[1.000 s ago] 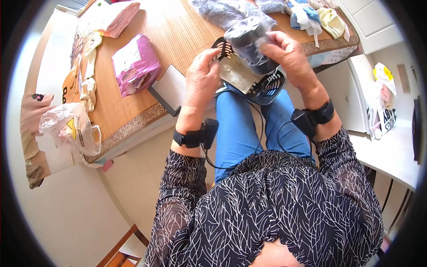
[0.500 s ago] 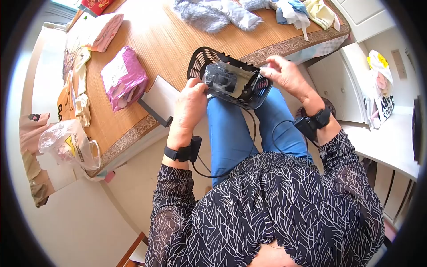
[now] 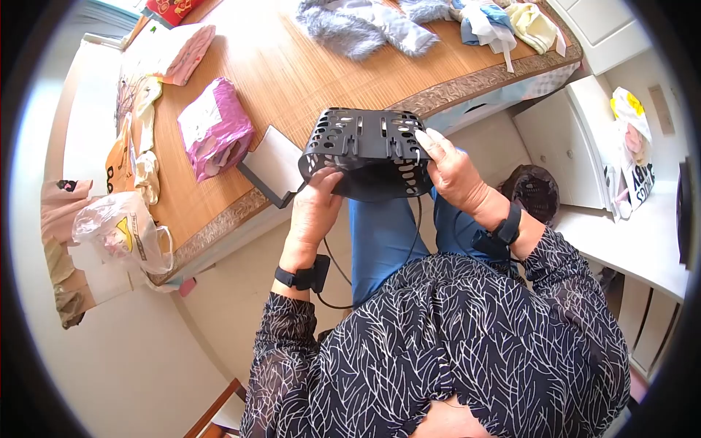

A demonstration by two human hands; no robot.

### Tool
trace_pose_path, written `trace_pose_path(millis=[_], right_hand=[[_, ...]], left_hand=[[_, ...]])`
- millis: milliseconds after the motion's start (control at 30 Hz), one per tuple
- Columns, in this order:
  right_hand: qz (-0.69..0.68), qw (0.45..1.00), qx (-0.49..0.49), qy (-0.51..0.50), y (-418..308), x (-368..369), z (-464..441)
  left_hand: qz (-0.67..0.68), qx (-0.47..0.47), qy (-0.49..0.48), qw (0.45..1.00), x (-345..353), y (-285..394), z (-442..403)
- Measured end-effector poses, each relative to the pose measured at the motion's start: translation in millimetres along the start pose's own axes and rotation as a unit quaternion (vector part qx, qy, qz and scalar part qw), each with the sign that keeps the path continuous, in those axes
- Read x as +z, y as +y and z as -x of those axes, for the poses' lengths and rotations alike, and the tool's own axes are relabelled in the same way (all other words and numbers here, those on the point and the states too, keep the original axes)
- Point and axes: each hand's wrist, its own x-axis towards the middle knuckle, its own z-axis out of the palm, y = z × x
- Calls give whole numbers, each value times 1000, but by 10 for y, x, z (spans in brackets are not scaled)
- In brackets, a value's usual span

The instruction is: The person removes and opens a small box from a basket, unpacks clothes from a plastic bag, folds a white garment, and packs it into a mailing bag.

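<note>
A black perforated plastic basket (image 3: 371, 139) is held over my knees, tipped so a slotted outer face is toward me. Its contents are hidden from this angle. My left hand (image 3: 318, 204) grips the lower left edge, fingers curled at the rim. At the basket's right end, my right hand (image 3: 454, 175) is closed on the side, thumb along the outer wall. A small white piece shows by the right fingers; I cannot tell what it is.
A bed with a woven mat (image 3: 292, 80) lies ahead, with a pink-purple package (image 3: 214, 131), grey fluffy clothing (image 3: 350, 33) and folded clothes. A white board with dark edging (image 3: 274, 164) rests at the bed edge. To the right are a dark bin (image 3: 533, 191) and a white cabinet (image 3: 566, 139).
The basket has been tipped over from open side up, so its outer wall now shows and the plastic-wrapped dark item inside has gone from sight. My right hand has moved down its right side.
</note>
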Motion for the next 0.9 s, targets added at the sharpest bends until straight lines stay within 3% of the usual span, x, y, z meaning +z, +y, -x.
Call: trace_pose_path(millis=[267, 467, 500, 533, 567, 633, 667, 700, 767, 833, 900], right_hand=[[-2, 1000, 11, 4, -3, -41, -82], [-99, 991, 79, 46, 172, 24, -181], [-226, 954, 194, 16, 160, -35, -227], [-267, 934, 236, 5, 244, -32, -276], [-308, 910, 276, -7, 314, -47, -341], [-355, 869, 346, -20, 316, -189, -449], [-353, 864, 358, -16, 319, -239, -498], [-347, 873, 342, 0, 379, -225, -524], [-325, 895, 305, 29, 592, -164, -509], [-381, 832, 403, 5, 487, -289, -591], [-362, 833, 419, -28, 491, -254, -605]], left_hand=[[21, 8, 15, 1000, 8, -24, -48], [21, 55, 50, 997, -84, 17, -189], [39, 66, 63, 995, -141, 92, -256], [124, 33, 84, 988, -176, 184, -284], [45, 93, 141, 985, -193, 166, -326], [66, 95, 204, 972, -289, 72, -363], [145, 5, 214, 966, -324, -63, -347], [186, 22, 269, 945, -302, -382, -368], [207, -204, 270, 918, -399, -892, -267], [100, -278, 326, 898, -222, -1777, -128], [-34, -400, 255, 880, -168, -1880, -4]])
